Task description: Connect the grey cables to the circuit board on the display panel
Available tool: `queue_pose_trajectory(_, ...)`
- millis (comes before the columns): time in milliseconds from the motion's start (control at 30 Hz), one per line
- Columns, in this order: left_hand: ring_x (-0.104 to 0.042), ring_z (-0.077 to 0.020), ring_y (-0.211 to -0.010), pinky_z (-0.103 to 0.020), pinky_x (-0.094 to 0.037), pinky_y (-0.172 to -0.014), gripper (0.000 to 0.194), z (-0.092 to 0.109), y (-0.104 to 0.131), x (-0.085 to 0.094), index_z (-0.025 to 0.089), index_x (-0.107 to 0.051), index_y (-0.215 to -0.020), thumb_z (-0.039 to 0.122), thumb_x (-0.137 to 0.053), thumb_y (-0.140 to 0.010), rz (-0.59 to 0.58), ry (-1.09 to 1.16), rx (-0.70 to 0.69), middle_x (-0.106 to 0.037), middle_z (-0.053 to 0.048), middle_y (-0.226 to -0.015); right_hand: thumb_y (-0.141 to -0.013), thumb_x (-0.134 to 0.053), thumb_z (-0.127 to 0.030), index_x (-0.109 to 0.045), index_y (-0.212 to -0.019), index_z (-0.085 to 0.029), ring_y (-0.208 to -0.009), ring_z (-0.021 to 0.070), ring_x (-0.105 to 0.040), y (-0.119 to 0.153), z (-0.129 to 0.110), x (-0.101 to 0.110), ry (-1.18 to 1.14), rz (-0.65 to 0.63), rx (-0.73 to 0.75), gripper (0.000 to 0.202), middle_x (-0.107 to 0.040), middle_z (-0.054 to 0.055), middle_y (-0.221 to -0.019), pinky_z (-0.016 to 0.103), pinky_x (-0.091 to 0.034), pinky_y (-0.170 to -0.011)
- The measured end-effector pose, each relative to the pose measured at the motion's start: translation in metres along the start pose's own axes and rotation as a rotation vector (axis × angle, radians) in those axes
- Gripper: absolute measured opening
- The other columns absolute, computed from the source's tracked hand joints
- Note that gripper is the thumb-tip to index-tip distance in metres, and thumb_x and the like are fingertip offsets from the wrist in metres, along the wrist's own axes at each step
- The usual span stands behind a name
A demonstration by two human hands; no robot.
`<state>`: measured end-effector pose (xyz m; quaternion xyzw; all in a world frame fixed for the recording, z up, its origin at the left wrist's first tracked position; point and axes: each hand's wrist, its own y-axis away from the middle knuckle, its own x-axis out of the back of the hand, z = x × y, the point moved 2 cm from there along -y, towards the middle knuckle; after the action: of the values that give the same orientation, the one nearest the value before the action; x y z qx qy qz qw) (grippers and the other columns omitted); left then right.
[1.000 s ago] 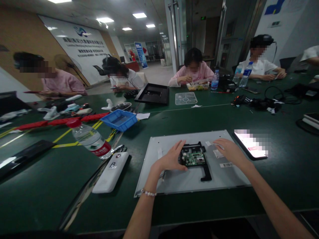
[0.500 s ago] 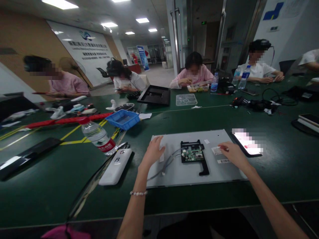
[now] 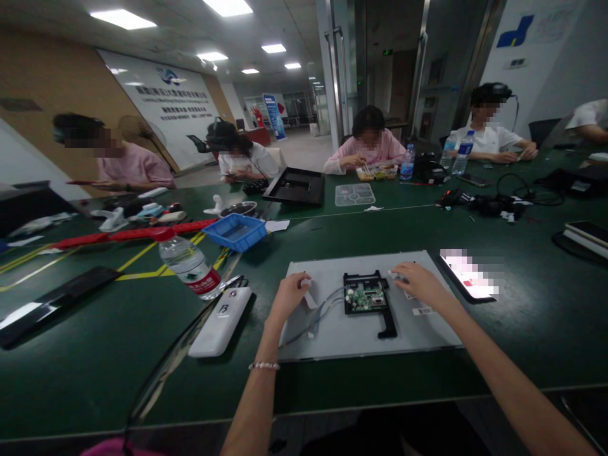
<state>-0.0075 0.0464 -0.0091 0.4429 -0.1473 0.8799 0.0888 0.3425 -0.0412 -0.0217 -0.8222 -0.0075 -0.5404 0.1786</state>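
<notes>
A flat grey panel (image 3: 332, 342) lies on the table before me. Near its middle sits a black bracket (image 3: 388, 324) carrying a green circuit board (image 3: 365, 299), with thin grey cables (image 3: 327, 303) running off to the left. My left hand (image 3: 289, 296) is closed in a pinch at the panel's left side, on a white strip (image 3: 310, 296) that hangs from the fingers. On the right, my right hand (image 3: 418, 284) has its fingertips pinched at a small white sticker (image 3: 391, 274) beside the bracket. A barcode label (image 3: 422, 311) shows below that hand.
Right of the panel lies a lit phone (image 3: 468, 275). On the left are a white device marked 13 (image 3: 221, 322), a tilted water bottle (image 3: 190, 263) and a blue tray (image 3: 235, 232). Farther back are a black frame (image 3: 294, 187), a clear plastic lid (image 3: 355, 195) and several people.
My right hand has moved left from the larger label to the small sticker near the bracket. My left fingers have closed, and the white strip now hangs from them.
</notes>
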Motion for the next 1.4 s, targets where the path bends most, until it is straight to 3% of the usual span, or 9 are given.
queue_pose_trajectory(167, -0.057, -0.0151, -0.064, -0.024, -0.045, -0.059, 0.029, 0.008, 0.0, 0.009, 0.016, -0.065, -0.096, 0.029, -0.049, -0.076, 0.003, 0.127, 0.02, -0.065, -0.003, -0.079, -0.087, -0.047, -0.021, -0.065, -0.087, -0.018, -0.087, 0.0197, -0.061, -0.014, 0.0, -0.009, 0.154, -0.022, 0.039, 0.018, -0.067, 0.008, -0.089, 0.029, -0.044, -0.077)
queue_pose_trajectory(300, -0.055, -0.0129, -0.06, -0.023, -0.043, -0.057, 0.029, 0.027, 0.007, 0.006, 0.017, -0.065, -0.098, 0.031, -0.048, -0.078, -0.036, 0.199, -0.035, -0.065, -0.002, -0.076, -0.09, -0.041, -0.02, -0.064, -0.092, -0.017, -0.089, 0.0198, -0.06, -0.013, 0.0, -0.014, 0.186, 0.009, 0.047, 0.024, -0.067, 0.009, -0.091, 0.029, -0.043, -0.078)
queue_pose_trajectory(533, -0.059, -0.0158, -0.075, -0.027, -0.047, -0.069, 0.022, 0.04, 0.022, -0.014, 0.02, -0.064, -0.094, 0.024, -0.048, -0.08, -0.032, 0.13, -0.088, -0.066, -0.002, -0.089, -0.089, -0.042, -0.02, -0.063, -0.098, -0.018, -0.094, 0.02, -0.059, -0.008, 0.005, -0.022, 0.12, 0.069, 0.0, 0.023, -0.066, 0.008, -0.098, 0.031, -0.044, -0.08)
queue_pose_trajectory(767, -0.057, -0.0191, -0.092, -0.033, -0.045, -0.085, 0.021, 0.046, 0.025, -0.014, 0.02, -0.061, -0.099, 0.023, -0.047, -0.084, 0.007, -0.008, -0.172, -0.06, -0.005, -0.097, -0.088, -0.043, -0.02, -0.063, -0.096, -0.02, -0.09, 0.0196, -0.06, -0.008, 0.002, -0.023, 0.024, 0.099, -0.048, 0.021, -0.066, 0.006, -0.097, 0.031, -0.046, -0.078)
queue_pose_trajectory(833, -0.055, -0.0198, -0.098, -0.035, -0.043, -0.09, 0.021, 0.048, 0.024, -0.012, 0.02, -0.059, -0.102, 0.022, -0.046, -0.085, 0.053, -0.038, -0.195, -0.058, -0.005, -0.101, -0.088, -0.043, -0.02, -0.063, -0.096, -0.02, -0.09, 0.0194, -0.06, -0.007, 0.0, -0.019, -0.004, 0.151, -0.054, 0.021, -0.066, 0.005, -0.097, 0.032, -0.047, -0.08)
queue_pose_trajectory(1000, -0.052, -0.0211, -0.105, -0.038, -0.039, -0.096, 0.024, 0.049, 0.023, -0.006, 0.022, -0.056, -0.107, 0.019, -0.046, -0.085, 0.239, -0.085, -0.186, -0.054, -0.005, -0.111, -0.089, -0.04, -0.023, -0.06, -0.102, -0.018, -0.096, 0.0213, -0.058, 0.002, 0.0, 0.002, -0.016, 0.502, -0.128, 0.024, -0.064, 0.009, -0.1, 0.038, -0.044, -0.088)
queue_pose_trajectory(1067, -0.05, -0.0217, -0.108, -0.04, -0.038, -0.097, 0.026, 0.05, 0.024, -0.004, 0.023, -0.054, -0.109, 0.018, -0.045, -0.085, 0.287, -0.104, -0.175, -0.053, -0.005, -0.114, -0.089, -0.04, -0.024, -0.06, -0.102, -0.019, -0.095, 0.0215, -0.058, 0.004, 0.0, 0.007, -0.022, 0.562, -0.137, 0.024, -0.064, 0.009, -0.099, 0.039, -0.044, -0.088)
queue_pose_trajectory(1400, -0.047, -0.0236, -0.112, -0.042, -0.035, -0.099, 0.029, 0.049, 0.027, -0.006, 0.023, -0.05, -0.114, 0.018, -0.045, -0.086, 0.277, -0.21, -0.171, -0.051, -0.006, -0.117, -0.087, -0.04, -0.02, -0.061, -0.098, -0.019, -0.093, 0.0212, -0.058, 0.002, 0.005, -0.002, -0.024, 0.459, -0.112, 0.023, -0.065, 0.008, -0.096, 0.037, -0.045, -0.086)
